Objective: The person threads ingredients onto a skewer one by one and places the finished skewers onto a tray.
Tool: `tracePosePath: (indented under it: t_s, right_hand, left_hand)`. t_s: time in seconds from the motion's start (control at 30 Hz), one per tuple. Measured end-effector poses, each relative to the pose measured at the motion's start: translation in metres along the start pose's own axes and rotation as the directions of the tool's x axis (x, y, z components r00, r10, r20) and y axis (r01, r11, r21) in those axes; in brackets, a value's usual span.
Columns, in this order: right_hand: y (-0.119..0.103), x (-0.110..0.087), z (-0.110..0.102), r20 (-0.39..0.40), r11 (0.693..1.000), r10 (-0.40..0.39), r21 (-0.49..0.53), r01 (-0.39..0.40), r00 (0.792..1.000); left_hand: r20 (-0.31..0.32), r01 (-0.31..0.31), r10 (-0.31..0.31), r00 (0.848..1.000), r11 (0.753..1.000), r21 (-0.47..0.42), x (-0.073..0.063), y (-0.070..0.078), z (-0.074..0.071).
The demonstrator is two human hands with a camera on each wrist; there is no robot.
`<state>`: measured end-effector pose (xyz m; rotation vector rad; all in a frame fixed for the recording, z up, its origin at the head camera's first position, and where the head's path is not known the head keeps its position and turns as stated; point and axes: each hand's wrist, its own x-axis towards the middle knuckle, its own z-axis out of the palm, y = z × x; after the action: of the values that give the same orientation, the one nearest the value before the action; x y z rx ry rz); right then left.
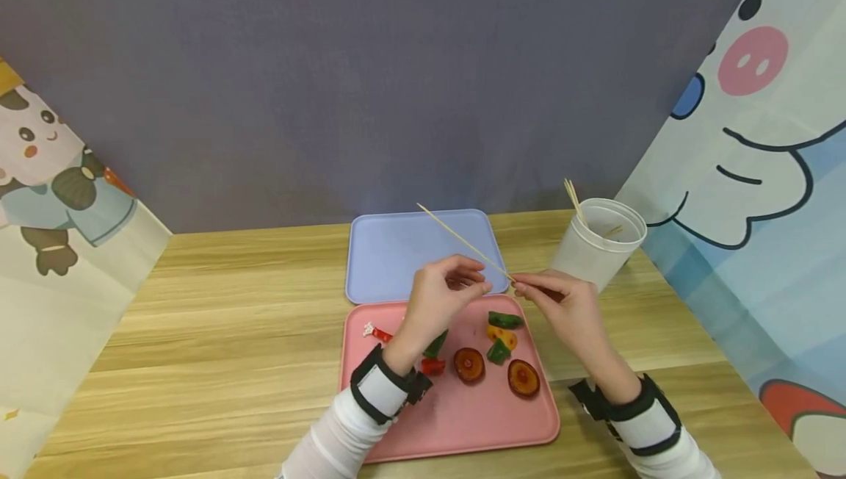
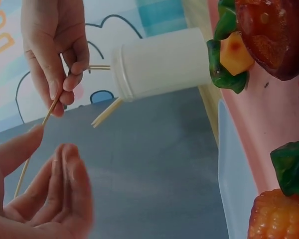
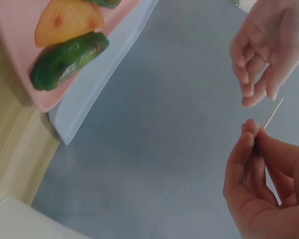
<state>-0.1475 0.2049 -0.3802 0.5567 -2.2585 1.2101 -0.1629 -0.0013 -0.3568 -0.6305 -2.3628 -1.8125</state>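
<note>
A thin bamboo skewer [image 1: 456,235] slants up to the left above the trays. My right hand [image 1: 560,308] pinches its lower end between thumb and fingertips, seen closer in the right wrist view, where the skewer [image 3: 274,113] pokes out. Just left of it, my left hand [image 1: 439,299] hovers with thumb and fingers apart. In the left wrist view the skewer [image 2: 51,108] passes by the left thumb, and the left fingers [image 2: 70,184] are not closed round it. Below lies a pink tray [image 1: 456,424] with food pieces: round brown slices [image 1: 469,366], green pepper pieces [image 1: 505,319] and a yellow piece [image 1: 504,337].
A pale blue tray [image 1: 380,255] lies behind the pink one, against the grey back panel [image 1: 396,82]. To the right stands a white tub [image 1: 591,253] holding several skewers [image 1: 573,200]. Red pieces [image 1: 432,367] and a corn piece [image 2: 274,219] are on the pink tray.
</note>
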Motion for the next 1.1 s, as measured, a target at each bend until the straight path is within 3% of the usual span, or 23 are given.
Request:
tracePosePath:
  t_s: [0.13, 0.33, 0.63, 0.77, 1.0, 1.1]
  right_hand:
    - [0.003, 0.000, -0.006, -0.029, 1.000, 0.004, 0.000, -0.004, 1.000]
    - [0.008, -0.004, -0.015, -0.053, 0.998, -0.014, -0.059, 0.011, 0.999]
    - [0.015, -0.008, -0.029, -0.058, 0.987, -0.013, -0.164, 0.003, 0.998]
    - [0.018, -0.010, -0.035, -0.063, 0.982, -0.008, -0.191, -0.004, 0.998]
    - [0.024, -0.014, -0.045, -0.084, 0.970, 0.017, -0.242, -0.037, 0.996]
    - [0.027, -0.016, -0.048, -0.096, 0.963, 0.017, -0.267, -0.042, 0.995]
  left_hand:
    - [0.074, -0.050, 0.038, 0.997, 0.985, 0.166, 0.000, -0.020, 0.012]
    - [0.235, -0.125, 0.037, 0.971, 0.920, 0.372, -0.006, -0.019, 0.027]
    - [0.376, -0.220, 0.018, 0.926, 0.838, 0.500, -0.012, -0.019, 0.045]
    - [0.438, -0.254, -0.014, 0.899, 0.797, 0.548, -0.015, -0.021, 0.051]
    - [0.539, -0.423, 0.007, 0.842, 0.629, 0.652, -0.022, -0.025, 0.065]
    - [0.572, -0.457, -0.008, 0.820, 0.593, 0.663, -0.024, -0.025, 0.069]
